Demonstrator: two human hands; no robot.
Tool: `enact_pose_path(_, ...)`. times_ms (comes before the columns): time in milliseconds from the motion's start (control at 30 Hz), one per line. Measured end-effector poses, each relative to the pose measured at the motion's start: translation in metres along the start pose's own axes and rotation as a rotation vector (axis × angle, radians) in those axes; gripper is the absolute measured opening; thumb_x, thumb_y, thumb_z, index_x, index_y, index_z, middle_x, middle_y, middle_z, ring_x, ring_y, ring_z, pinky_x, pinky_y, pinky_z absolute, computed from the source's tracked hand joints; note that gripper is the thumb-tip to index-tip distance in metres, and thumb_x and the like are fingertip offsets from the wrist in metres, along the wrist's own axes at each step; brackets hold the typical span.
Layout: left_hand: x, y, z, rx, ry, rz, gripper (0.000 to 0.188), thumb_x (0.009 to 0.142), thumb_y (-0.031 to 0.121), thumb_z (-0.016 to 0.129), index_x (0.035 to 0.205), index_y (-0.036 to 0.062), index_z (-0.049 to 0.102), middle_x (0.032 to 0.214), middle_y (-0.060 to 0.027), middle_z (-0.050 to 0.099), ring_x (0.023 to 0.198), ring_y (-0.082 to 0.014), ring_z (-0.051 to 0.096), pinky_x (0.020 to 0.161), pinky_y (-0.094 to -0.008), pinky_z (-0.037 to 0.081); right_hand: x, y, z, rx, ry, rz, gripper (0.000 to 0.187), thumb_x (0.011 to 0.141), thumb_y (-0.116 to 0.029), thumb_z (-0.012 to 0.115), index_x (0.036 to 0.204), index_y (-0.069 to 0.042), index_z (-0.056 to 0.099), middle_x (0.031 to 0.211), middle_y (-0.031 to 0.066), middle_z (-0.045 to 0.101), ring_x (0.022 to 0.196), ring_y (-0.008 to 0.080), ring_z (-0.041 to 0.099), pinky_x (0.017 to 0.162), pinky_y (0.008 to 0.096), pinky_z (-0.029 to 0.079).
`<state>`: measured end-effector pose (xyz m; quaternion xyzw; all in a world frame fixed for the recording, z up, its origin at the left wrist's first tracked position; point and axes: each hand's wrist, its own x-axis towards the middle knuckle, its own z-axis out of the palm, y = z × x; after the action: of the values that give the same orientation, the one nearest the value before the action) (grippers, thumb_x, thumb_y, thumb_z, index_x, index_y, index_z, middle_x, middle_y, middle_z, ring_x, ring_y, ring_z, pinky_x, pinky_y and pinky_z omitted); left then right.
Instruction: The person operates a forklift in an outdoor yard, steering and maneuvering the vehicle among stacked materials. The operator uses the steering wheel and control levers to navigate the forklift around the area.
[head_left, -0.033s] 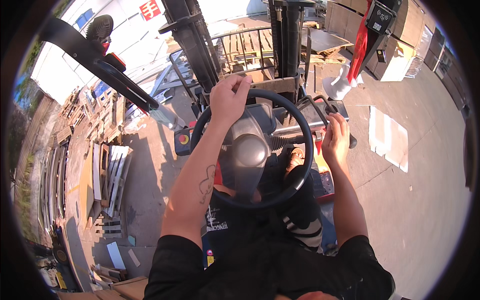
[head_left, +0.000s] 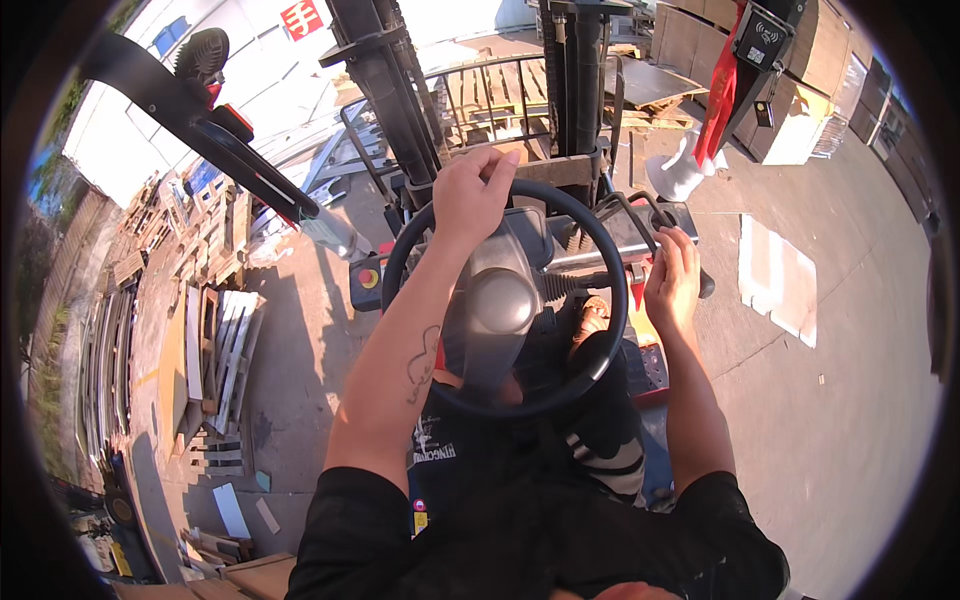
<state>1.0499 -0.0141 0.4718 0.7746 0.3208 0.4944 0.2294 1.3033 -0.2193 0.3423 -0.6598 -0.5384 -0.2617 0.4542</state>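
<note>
My left hand [head_left: 474, 198] is closed over the top of a black steering wheel [head_left: 619, 290], its forearm reaching across the wheel's left side. What lies under the palm is hidden. To the right of the wheel, my right hand [head_left: 672, 278] has its fingers curled over a control lever [head_left: 642, 222] on the dark side console. A second lever knob [head_left: 706, 286] stands just beside that hand. A rounded grey steering column [head_left: 501, 301] fills the wheel's middle. Below it a sandalled foot [head_left: 592, 318] shows on the floor of the forklift.
The forklift's mast [head_left: 382, 85] rises ahead, with wooden pallets [head_left: 500, 85] beyond it. Stacked boards [head_left: 225, 345] and broken pallets lie to the left. Large cartons [head_left: 795, 120] stand at the far right, and a flattened cardboard sheet [head_left: 778, 280] lies on the concrete. A red ribbon [head_left: 715, 100] hangs from the right post.
My left hand has shifted slightly to the right along the top of the steering wheel, its forearm following. My right hand stays at the lever.
</note>
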Motion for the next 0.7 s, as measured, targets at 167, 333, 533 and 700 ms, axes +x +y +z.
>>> enact_pose_path(167, 0.008, 0.019, 0.076, 0.023, -0.103, 0.248, 0.03, 0.101, 0.038, 0.08, 0.092, 0.0092, 0.08, 0.072, -0.0079, 0.074, 0.075, -0.032, 0.071, 0.07, -0.0475, 0.054, 0.009, 0.011, 0.019, -0.01, 0.007, 0.015, 0.028, 0.103, 0.006, 0.065, 0.129, -0.001, 0.071, 0.136, 0.0181, 0.072, 0.137, 0.0442, 0.064, 0.118, 0.054, 0.051)
enact_pose_path(333, -0.028, 0.046, 0.127, 0.004, -0.254, 0.36, 0.024, 0.1, 0.035, 0.079, 0.092, 0.0119, 0.079, 0.075, -0.0045, 0.074, 0.079, -0.0313, 0.071, 0.078, -0.0473, 0.053, 0.019, 0.025, 0.037, -0.017, -0.021, 0.03, 0.032, 0.101, 0.006, 0.064, 0.132, -0.001, 0.07, 0.139, 0.0185, 0.07, 0.141, 0.0447, 0.062, 0.12, 0.0549, 0.05)
enact_pose_path(533, -0.063, 0.03, 0.141, -0.034, -0.373, 0.391, 0.022, 0.098, 0.037, 0.081, 0.092, 0.0152, 0.079, 0.073, -0.0029, 0.071, 0.085, -0.0282, 0.071, 0.089, -0.0454, 0.05, 0.034, 0.038, 0.066, 0.041, -0.033, 0.06, 0.037, 0.098, 0.006, 0.065, 0.134, -0.001, 0.069, 0.144, 0.019, 0.068, 0.145, 0.0448, 0.059, 0.122, 0.0543, 0.049)
enact_pose_path(700, -0.031, 0.003, 0.148, 0.023, -0.403, 0.388, 0.023, 0.098, 0.037, 0.08, 0.092, 0.0152, 0.079, 0.072, -0.0014, 0.071, 0.085, -0.0275, 0.071, 0.088, -0.0439, 0.05, 0.048, 0.046, 0.099, 0.081, -0.042, 0.065, 0.039, 0.096, 0.007, 0.068, 0.134, 0.0, 0.069, 0.145, 0.0208, 0.066, 0.144, 0.0461, 0.059, 0.121, 0.0552, 0.049)
